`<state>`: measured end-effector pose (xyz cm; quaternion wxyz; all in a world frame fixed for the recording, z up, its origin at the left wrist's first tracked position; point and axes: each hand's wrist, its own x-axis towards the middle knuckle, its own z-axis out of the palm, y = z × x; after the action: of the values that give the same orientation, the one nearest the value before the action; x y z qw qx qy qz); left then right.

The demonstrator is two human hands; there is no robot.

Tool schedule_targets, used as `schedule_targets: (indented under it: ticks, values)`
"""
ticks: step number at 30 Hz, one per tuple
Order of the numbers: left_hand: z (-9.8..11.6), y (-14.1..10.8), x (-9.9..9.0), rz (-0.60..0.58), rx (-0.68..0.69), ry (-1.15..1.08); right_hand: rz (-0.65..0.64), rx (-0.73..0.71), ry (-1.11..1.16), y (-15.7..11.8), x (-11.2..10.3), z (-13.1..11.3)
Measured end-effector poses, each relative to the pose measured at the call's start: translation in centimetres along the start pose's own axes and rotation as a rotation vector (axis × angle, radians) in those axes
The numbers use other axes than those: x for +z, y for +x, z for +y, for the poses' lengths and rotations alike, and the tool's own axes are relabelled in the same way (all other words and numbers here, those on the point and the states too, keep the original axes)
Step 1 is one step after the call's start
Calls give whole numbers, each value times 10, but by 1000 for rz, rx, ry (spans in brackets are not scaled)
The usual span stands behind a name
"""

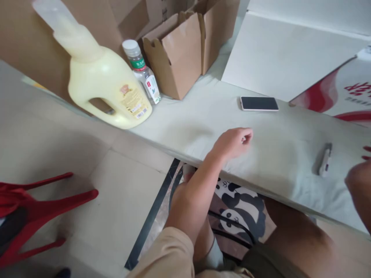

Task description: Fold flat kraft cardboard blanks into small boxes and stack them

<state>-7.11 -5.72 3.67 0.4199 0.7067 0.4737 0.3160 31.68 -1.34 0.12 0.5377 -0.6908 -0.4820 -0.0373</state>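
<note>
My left hand [236, 143] reaches over the pale cloth-covered table, its fingers curled in toward the thumb with a small gap between them. Nothing shows in its grasp. A phone [259, 103] with a dark screen lies flat just beyond it. Farther right, a small slim whitish object [326, 161] with a dark end rests on the cloth; its kind is unclear. At the right edge, a cut-off, blurred patch of skin [358, 187] appears to be part of my right hand or arm, with its fingers not readable.
A large pale yellow jug [101, 85] stands at the table's left edge beside a clear bottle [146, 79] with a white cap. Brown cardboard boxes [181, 58] and a white carton [278, 54] stand behind. A red stool [43, 212] is on the floor at left.
</note>
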Motion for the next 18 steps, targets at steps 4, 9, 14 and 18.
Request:
schedule_targets:
  ticks: [4, 9, 14, 18]
  values:
    - [1, 2, -1, 54, -2, -11, -241, -168, 235, -22, 80, -92]
    - [-1, 3, -6, 103, -44, -36, -709, -388, 142, -43, 176, -211]
    - [-7, 0, -14, 105, -110, -9, -860, -649, -48, -41, 254, -327]
    - [-13, -2, -21, 106, -138, -49, -930, -737, -103, -35, 297, -399]
